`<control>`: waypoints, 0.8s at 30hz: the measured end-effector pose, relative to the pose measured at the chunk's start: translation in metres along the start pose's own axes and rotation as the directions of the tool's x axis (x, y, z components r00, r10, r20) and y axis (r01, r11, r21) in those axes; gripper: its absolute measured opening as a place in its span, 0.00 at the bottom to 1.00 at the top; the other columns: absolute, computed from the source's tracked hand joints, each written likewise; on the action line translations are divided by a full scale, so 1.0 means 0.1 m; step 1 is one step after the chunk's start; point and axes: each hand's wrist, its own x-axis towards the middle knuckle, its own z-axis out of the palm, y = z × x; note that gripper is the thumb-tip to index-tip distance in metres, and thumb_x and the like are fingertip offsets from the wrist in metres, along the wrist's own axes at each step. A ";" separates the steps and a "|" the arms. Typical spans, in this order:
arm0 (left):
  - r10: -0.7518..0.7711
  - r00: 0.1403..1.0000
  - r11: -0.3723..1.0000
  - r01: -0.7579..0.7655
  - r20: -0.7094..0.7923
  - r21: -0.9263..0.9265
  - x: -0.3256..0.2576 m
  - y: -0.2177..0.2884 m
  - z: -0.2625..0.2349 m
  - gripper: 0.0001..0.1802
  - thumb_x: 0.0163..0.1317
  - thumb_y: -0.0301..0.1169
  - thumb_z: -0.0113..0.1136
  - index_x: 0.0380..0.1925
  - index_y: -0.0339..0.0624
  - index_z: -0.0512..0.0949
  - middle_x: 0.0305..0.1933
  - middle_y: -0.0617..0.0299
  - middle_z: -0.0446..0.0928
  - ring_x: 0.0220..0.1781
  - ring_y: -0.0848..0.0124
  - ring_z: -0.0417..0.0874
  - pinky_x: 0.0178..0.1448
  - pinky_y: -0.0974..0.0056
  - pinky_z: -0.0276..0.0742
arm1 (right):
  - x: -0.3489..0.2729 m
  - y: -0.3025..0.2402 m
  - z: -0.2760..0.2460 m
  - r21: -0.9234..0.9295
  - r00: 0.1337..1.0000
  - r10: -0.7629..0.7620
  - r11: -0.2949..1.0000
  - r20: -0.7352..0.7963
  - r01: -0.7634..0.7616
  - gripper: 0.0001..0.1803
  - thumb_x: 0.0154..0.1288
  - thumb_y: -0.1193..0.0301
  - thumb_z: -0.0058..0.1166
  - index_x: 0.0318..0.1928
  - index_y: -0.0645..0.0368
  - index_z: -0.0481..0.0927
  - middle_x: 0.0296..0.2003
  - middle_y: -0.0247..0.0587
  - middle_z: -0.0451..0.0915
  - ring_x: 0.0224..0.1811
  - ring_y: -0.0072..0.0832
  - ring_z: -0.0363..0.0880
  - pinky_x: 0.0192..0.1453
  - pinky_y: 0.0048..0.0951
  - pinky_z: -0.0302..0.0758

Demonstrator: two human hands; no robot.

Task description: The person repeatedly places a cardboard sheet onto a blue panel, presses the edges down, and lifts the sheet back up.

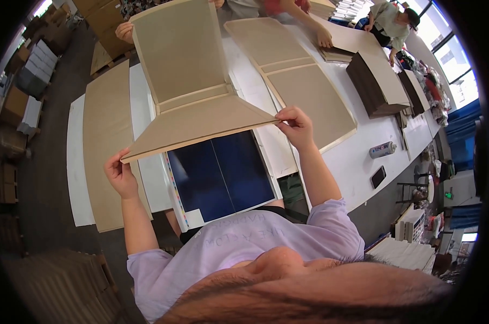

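My left hand (120,174) pinches the near left corner of a large beige cardboard case (201,123), made of two panels with a narrow spine strip between them. Its near right corner is pinched between the fingers of my right hand (297,128). The near panel is raised and tilted. At the far end, another person's hand (124,32) grips the case's left edge, with a second hand at its top right. Beneath the raised edge lies a dark blue printed sheet (223,173) with white margins and a colour strip down its left side.
A similar cardboard case (309,89) lies flat to the right. Beyond are a stack of brown boards (375,83), a spray can (383,149) and a phone (378,176) on the white table (347,186). Long beige board (106,156) lies left. Co-workers stand across the table.
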 end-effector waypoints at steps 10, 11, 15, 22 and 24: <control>0.003 1.000 0.999 -0.004 -0.027 -0.039 0.03 -0.12 -0.03 0.10 0.66 0.25 0.57 0.44 0.44 0.68 0.48 0.49 0.79 0.51 0.65 0.80 0.58 0.62 0.75 | -0.12 0.17 0.22 0.006 0.962 -0.008 1.000 -0.274 0.010 0.14 0.53 0.93 0.53 0.36 0.63 0.74 0.42 0.42 0.76 0.45 0.28 0.78 0.47 0.25 0.78; 0.021 1.000 0.999 -0.021 -0.013 -0.042 0.04 -0.13 -0.03 0.10 0.66 0.24 0.57 0.44 0.44 0.68 0.48 0.49 0.79 0.50 0.65 0.80 0.57 0.62 0.75 | -0.11 0.17 0.20 0.007 0.962 -0.007 1.000 -0.273 0.010 0.14 0.53 0.93 0.53 0.36 0.63 0.74 0.42 0.42 0.76 0.45 0.28 0.78 0.47 0.25 0.78; 0.055 0.998 0.997 -0.054 0.021 -0.052 0.03 -0.15 -0.06 0.10 0.66 0.21 0.55 0.43 0.44 0.68 0.48 0.48 0.79 0.50 0.65 0.81 0.57 0.62 0.75 | -0.04 0.09 0.07 -0.220 0.985 -0.077 0.975 -0.154 0.042 0.15 0.49 0.92 0.57 0.34 0.61 0.75 0.38 0.43 0.79 0.42 0.31 0.79 0.44 0.26 0.78; 0.126 0.992 0.985 -0.126 -0.006 -0.116 0.00 -0.16 -0.10 0.11 0.63 0.17 0.56 0.42 0.42 0.70 0.46 0.49 0.79 0.51 0.62 0.80 0.57 0.60 0.76 | 0.06 -0.07 -0.01 -0.596 0.988 -0.132 0.789 0.078 0.152 0.12 0.49 0.88 0.60 0.32 0.58 0.77 0.37 0.42 0.81 0.40 0.34 0.82 0.42 0.30 0.79; 0.133 0.991 0.986 -0.134 -0.021 -0.097 0.01 -0.18 -0.01 0.15 0.59 0.12 0.55 0.42 0.42 0.70 0.49 0.49 0.76 0.51 0.63 0.79 0.57 0.62 0.75 | -0.03 -0.04 -0.10 -0.616 0.989 -0.138 0.775 0.050 0.139 0.12 0.50 0.88 0.58 0.32 0.59 0.76 0.37 0.43 0.82 0.40 0.34 0.81 0.42 0.30 0.79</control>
